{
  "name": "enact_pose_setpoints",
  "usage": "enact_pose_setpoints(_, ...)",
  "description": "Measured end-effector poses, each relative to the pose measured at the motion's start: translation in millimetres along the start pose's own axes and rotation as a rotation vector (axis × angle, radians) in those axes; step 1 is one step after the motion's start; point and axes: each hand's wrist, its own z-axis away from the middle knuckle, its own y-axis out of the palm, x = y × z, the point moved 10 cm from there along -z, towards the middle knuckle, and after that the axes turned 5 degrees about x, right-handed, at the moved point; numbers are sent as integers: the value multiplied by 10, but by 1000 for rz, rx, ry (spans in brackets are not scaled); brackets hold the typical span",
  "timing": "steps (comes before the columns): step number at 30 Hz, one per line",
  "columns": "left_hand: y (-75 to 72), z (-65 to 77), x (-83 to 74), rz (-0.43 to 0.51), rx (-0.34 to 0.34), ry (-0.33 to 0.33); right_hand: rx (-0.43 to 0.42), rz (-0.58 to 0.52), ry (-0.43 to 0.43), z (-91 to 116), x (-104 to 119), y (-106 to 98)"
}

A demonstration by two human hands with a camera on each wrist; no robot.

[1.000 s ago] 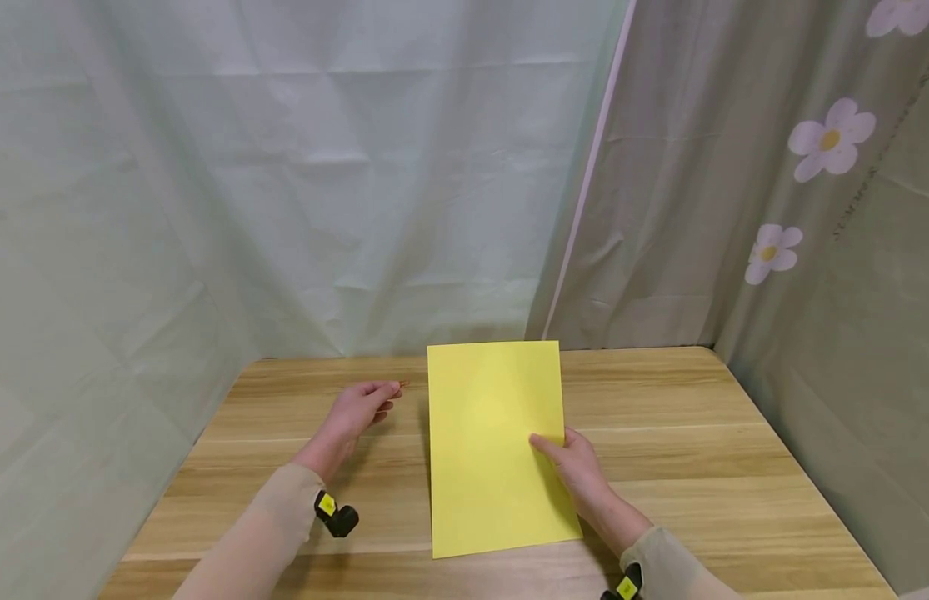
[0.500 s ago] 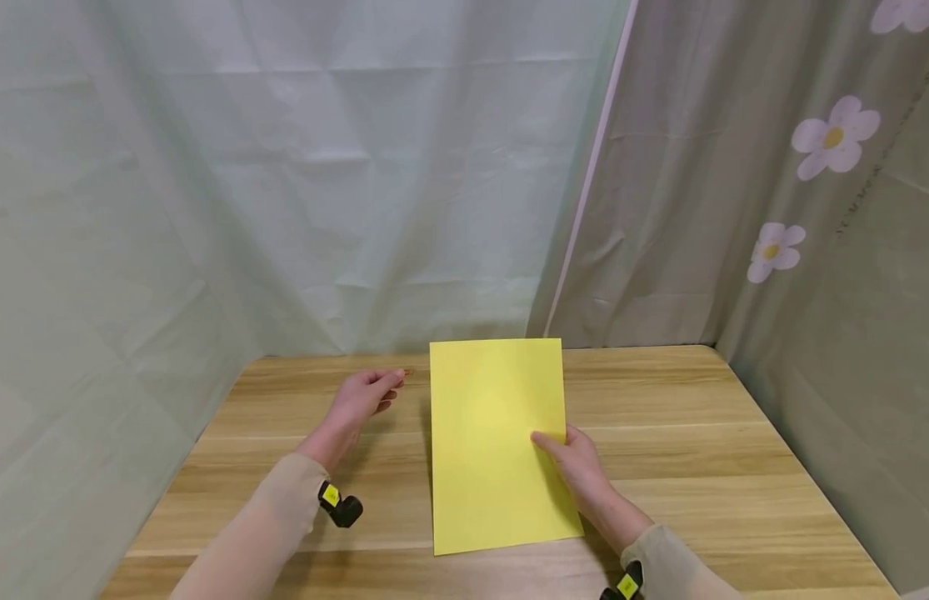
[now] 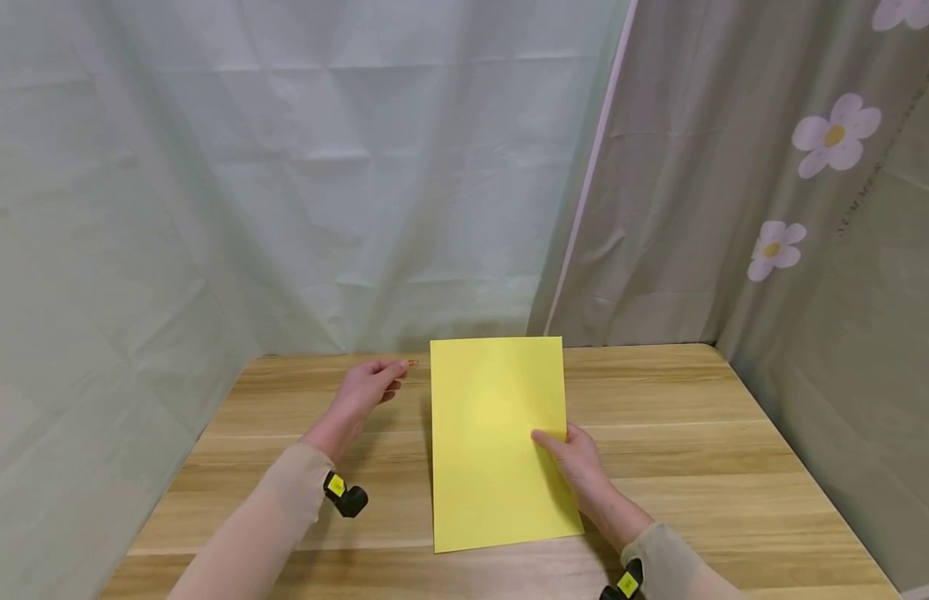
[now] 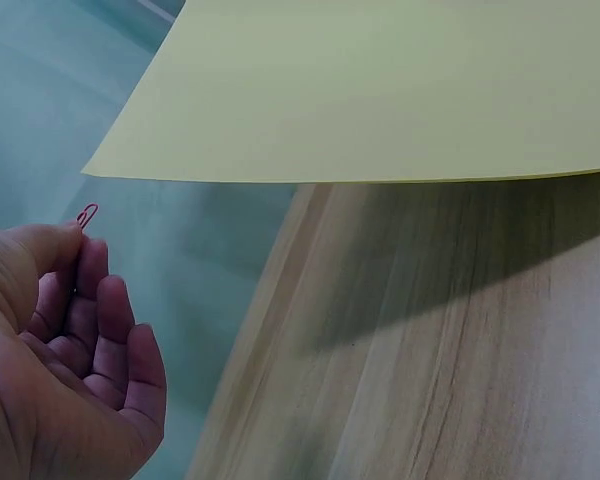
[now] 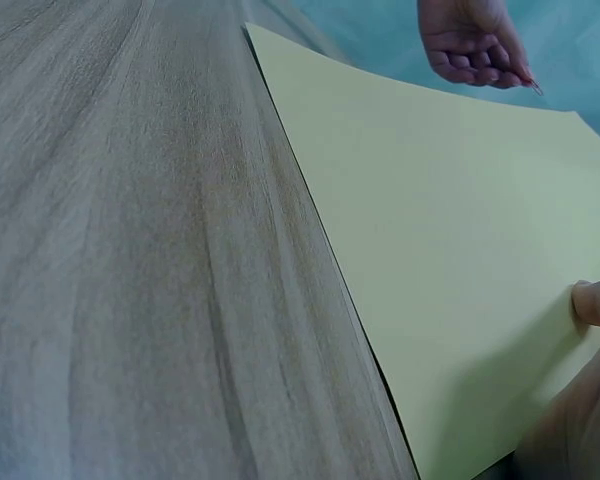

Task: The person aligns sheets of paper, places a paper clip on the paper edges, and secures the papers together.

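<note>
Yellow paper (image 3: 494,400) stands tilted above the table, gripped at its right edge by my right hand (image 3: 580,467), the thumb on the front face and the fingers hidden behind. Whether it is one sheet or a thin stack I cannot tell. Between thumb and forefinger, my left hand (image 3: 367,390) pinches a small red paper clip (image 4: 87,214), whose loop sticks out past the fingertips. That hand is left of the paper's upper left corner, and a small gap separates the clip from the paper's edge. In the right wrist view, the paper (image 5: 410,200) bends slightly.
A wooden table (image 3: 696,433) lies under both hands. Pale curtains (image 3: 344,167) hang behind it and on both sides, with flower prints on the right. A black wrist camera (image 3: 347,496) is strapped to the left sleeve.
My left hand has moved up and slightly right with the paper clip, nearer the paper's upper left corner. The right hand and the paper have stayed almost still.
</note>
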Motion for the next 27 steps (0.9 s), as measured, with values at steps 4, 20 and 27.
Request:
enact_pose_setpoints(4,16,-25,-54,-12,11,12,-4,-12,1,-14,-20,-3)
enact_pose_setpoints(20,71,-61,-154,-21,28,12,-5,-6,6,15,27,25)
enact_pose_setpoints(27,84,-59,-186,-7,23,15,2,-12,3,25,44,51)
